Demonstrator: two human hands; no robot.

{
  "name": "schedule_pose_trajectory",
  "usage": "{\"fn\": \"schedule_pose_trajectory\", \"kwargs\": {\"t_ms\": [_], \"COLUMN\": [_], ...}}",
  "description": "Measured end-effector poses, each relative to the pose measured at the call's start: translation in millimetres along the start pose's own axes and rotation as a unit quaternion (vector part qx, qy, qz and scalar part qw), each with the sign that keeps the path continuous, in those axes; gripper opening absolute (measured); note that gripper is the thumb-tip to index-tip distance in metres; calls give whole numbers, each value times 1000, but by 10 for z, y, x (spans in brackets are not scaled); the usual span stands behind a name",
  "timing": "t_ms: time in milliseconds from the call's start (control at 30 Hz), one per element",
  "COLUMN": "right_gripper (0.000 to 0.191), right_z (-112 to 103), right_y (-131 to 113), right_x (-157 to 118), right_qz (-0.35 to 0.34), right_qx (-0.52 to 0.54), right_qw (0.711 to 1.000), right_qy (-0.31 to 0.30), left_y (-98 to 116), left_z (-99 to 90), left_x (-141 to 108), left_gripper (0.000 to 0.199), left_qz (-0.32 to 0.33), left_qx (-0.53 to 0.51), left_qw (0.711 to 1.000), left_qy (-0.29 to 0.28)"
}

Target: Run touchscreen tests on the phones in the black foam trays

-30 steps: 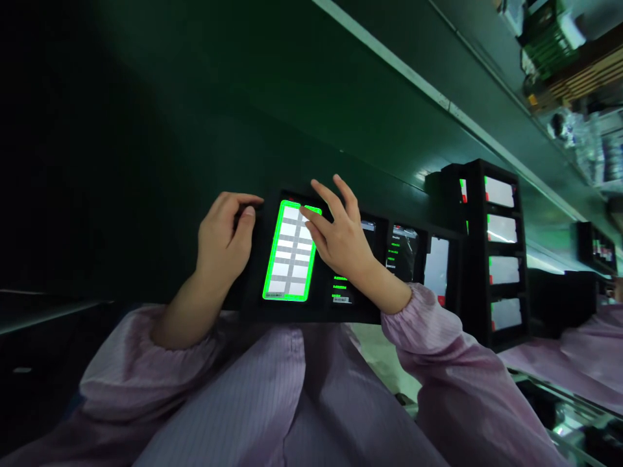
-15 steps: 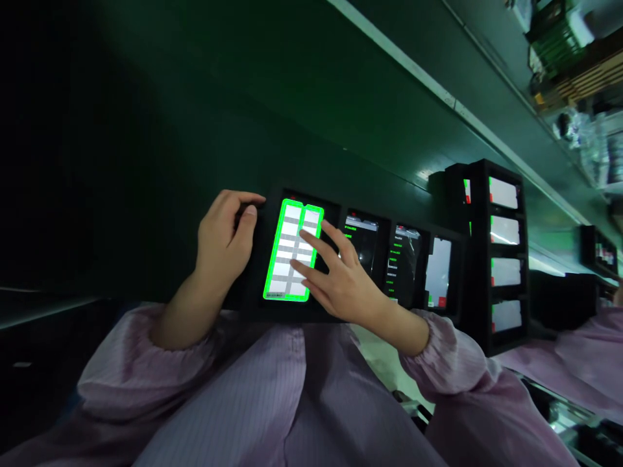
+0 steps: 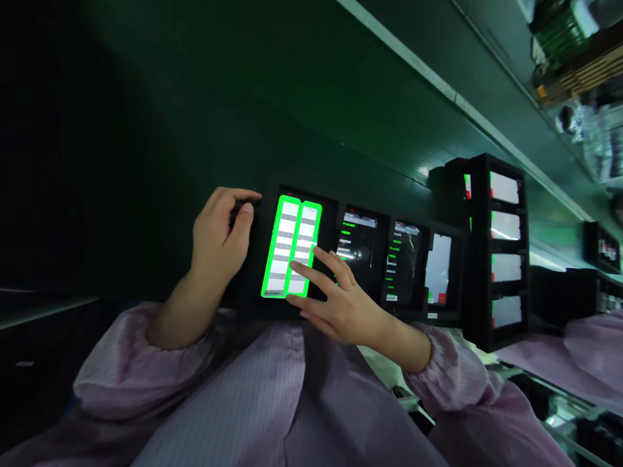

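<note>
Green-bordered screen (image 3: 291, 243) lies beneath the right fingers (image 3: 315, 277).

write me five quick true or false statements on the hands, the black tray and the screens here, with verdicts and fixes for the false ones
1. The right hand is over the green-bordered screen. True.
2. The left hand lies across that same screen. False: it is beside the left end of the black tray.
3. The black tray has four devices in a row. True.
4. The right-end device has a green border all round. False: it shows a pale screen with a small red patch near its lower right corner.
5. Another tray, farther right, shows four pale screens. True.
</note>
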State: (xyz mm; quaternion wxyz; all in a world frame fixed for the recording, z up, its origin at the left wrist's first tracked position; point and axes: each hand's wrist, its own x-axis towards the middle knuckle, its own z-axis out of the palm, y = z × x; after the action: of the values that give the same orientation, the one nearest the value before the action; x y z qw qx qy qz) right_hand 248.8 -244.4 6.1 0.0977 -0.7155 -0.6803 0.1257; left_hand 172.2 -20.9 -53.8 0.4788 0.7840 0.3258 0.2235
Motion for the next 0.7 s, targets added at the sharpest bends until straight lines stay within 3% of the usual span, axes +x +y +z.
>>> {"fn": "schedule_pose_trajectory", "kwargs": {"t_ms": [167,400,700], "right_gripper": [24,22,23], "right_z": [-43,-8,130], "right_y": [81,90,39], "right_x": [-72,-7,311], "right_qz": [28,26,-9], "right_qx": [2,4,-9], "right_qw": [998,996,999], "right_qy": [56,85,35], "left_y": [1,9,-23], "left_z": [1,3,22], "left_x": [-2,-1,0], "left_gripper": [21,19,25], "left_qz": [-2,-8,15], "left_qx": [-2,2,11], "left_qw": [1000,1000,1000], "left_qy": [-1,0,3]}}
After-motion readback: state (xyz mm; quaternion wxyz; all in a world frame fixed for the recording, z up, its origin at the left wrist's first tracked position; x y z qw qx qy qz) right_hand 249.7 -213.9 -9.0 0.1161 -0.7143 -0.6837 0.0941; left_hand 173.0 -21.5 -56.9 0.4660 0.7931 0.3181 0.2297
